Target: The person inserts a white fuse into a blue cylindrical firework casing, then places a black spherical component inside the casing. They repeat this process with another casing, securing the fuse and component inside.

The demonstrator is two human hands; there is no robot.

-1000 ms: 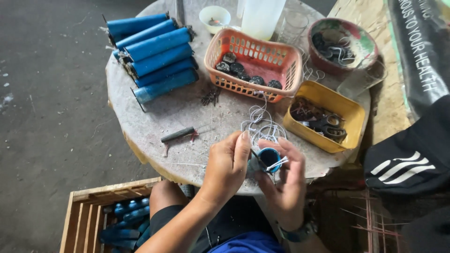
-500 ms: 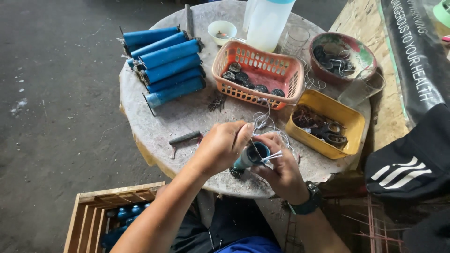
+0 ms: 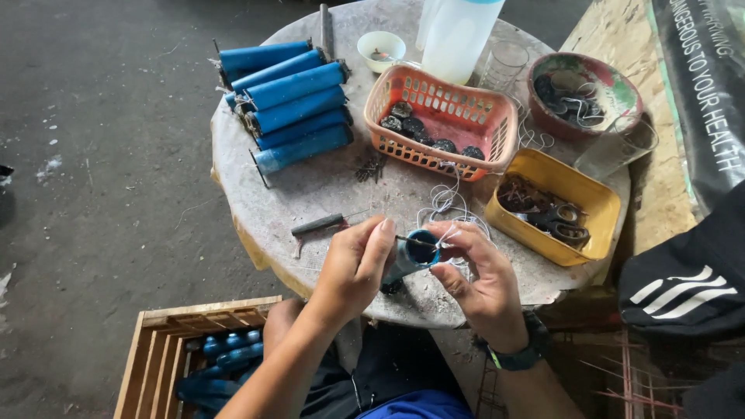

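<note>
Both hands met over the near edge of the round stone table (image 3: 310,194). The left hand (image 3: 353,271) was closed around a short blue tube (image 3: 411,256), with the thumb and fingers wrapped on its body, and the open end of the tube pointed up toward the camera. The right hand (image 3: 477,275) pinched a thin white string (image 3: 450,203) at the mouth of the tube, with the fingers curled and the fingertips touching the rim. The string ran away from the hands in loose loops on the table.

Just beyond the left hand lay a small dark tool (image 3: 317,225). Farther from that hand, a stack of long blue tubes (image 3: 291,105) rested side by side. Beyond the right hand stood an orange basket (image 3: 442,116) with dark round pieces inside, and beside it a yellow tray (image 3: 555,209) with dark rings. Below the left arm, a wooden crate (image 3: 198,353) held more blue tubes.
</note>
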